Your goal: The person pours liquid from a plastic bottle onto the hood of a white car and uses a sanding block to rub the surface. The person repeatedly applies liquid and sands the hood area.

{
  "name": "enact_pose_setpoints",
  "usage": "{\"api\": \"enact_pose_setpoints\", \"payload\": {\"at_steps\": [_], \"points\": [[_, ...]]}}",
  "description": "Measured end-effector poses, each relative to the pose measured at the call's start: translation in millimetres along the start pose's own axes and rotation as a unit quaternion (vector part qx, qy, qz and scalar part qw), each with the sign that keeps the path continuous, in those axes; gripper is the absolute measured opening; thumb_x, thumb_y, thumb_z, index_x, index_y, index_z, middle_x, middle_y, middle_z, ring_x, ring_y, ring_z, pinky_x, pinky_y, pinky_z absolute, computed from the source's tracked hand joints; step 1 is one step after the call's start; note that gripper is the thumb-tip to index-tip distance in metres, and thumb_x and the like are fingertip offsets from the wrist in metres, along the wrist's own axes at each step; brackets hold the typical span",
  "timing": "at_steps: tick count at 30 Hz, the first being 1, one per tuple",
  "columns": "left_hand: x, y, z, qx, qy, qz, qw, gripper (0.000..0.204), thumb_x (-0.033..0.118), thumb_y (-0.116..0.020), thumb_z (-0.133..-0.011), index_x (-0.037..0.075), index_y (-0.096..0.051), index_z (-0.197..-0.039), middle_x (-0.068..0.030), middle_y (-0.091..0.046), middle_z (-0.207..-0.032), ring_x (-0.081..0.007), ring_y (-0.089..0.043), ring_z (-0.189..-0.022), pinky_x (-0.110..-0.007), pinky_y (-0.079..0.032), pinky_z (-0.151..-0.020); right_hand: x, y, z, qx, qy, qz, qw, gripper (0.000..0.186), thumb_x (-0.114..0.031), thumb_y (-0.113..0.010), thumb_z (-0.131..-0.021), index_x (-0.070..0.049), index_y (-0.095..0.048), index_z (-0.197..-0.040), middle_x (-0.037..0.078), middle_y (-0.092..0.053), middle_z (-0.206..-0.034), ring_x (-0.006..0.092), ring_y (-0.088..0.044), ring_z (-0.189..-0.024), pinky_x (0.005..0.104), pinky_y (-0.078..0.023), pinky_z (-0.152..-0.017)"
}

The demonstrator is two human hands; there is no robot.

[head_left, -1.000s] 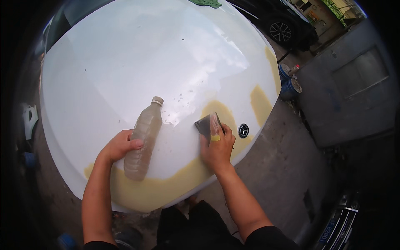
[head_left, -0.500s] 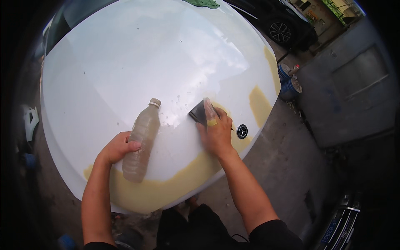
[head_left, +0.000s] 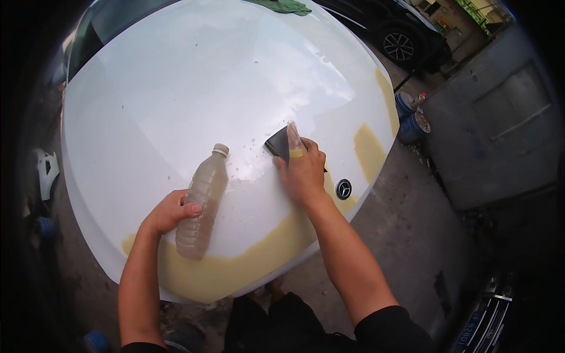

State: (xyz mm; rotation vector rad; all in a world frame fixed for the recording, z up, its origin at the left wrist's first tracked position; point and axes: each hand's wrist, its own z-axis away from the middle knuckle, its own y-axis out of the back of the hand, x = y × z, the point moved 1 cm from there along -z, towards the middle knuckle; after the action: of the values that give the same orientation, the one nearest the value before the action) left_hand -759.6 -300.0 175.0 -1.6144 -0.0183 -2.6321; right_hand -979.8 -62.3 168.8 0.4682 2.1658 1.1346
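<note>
A white car hood with yellowish patches spreads out before me. My left hand is closed round a clear plastic bottle with a whitish cap, which holds cloudy liquid and leans over the hood. To the right, my right hand presses a dark grey sanding block flat on the hood, its fingers over it. A translucent cover with yellow tape sheathes one finger of that hand. Water drops dot the surface between bottle and block. The block's underside is hidden.
A round emblem sits near the hood's front edge, right of my right hand. A green cloth lies at the far edge. Beyond the right side stand blue buckets, a grey panel and a dark car.
My right hand has slid the sanding block slightly away from me along the hood. The left hand keeps its hold on the bottle, nearly in place. The drops on the surface look different.
</note>
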Motion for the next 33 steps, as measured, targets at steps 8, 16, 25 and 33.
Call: {"api": "enact_pose_setpoints", "payload": {"at_steps": [8, 16, 25, 33], "points": [[-6, 6, 4, 0.003, -0.002, 0.004, 1.0, 0.073, 0.055, -0.08, -0.074, -0.002, -0.065, -0.117, -0.0075, -0.069, -0.106, -0.0174, -0.062, -0.1, -0.034, -0.049, -0.092, -22, 3, 98, 0.005, 0.069, -0.015, 0.998, 0.077, -0.015, -0.078, -0.077, -0.009, -0.045, -0.147, 0.007, -0.052, -0.146, 0.0355, -0.051, -0.121, 0.049, -0.038, -0.096], [-4, 2, 7, 0.016, 0.002, 0.009, 1.0, 0.074, 0.054, -0.08, -0.073, -0.003, -0.064, -0.118, -0.0078, -0.069, -0.107, -0.0176, -0.063, -0.099, -0.034, -0.049, -0.092, -9, -5, 50, 0.002, 0.034, -0.01, 0.999, 0.077, -0.016, -0.076, -0.081, -0.004, -0.04, -0.148, 0.014, -0.058, -0.132, 0.0385, -0.05, -0.12, 0.0522, -0.039, -0.095], [0, -1, -1, 0.006, -0.003, 0.002, 1.0, 0.072, 0.052, -0.08, -0.074, -0.003, -0.064, -0.117, -0.008, -0.069, -0.106, -0.0173, -0.063, -0.098, -0.034, -0.049, -0.091, -2, 0, 12, 0.023, 0.022, -0.01, 0.999, 0.087, -0.008, -0.075, -0.081, -0.003, -0.027, -0.154, 0.014, -0.059, -0.136, 0.035, -0.052, -0.119, 0.0482, -0.038, -0.098], [-3, 3, 1, 0.006, -0.016, 0.009, 1.0, 0.071, 0.053, -0.079, -0.075, -0.003, -0.064, -0.116, -0.0076, -0.069, -0.105, -0.0167, -0.063, -0.097, -0.033, -0.05, -0.09, -21, 10, 131, -0.015, 0.064, -0.025, 0.998, 0.081, -0.016, -0.08, -0.075, -0.009, -0.043, -0.148, 0.006, -0.054, -0.144, 0.0338, -0.049, -0.122, 0.047, -0.037, -0.098]]}}
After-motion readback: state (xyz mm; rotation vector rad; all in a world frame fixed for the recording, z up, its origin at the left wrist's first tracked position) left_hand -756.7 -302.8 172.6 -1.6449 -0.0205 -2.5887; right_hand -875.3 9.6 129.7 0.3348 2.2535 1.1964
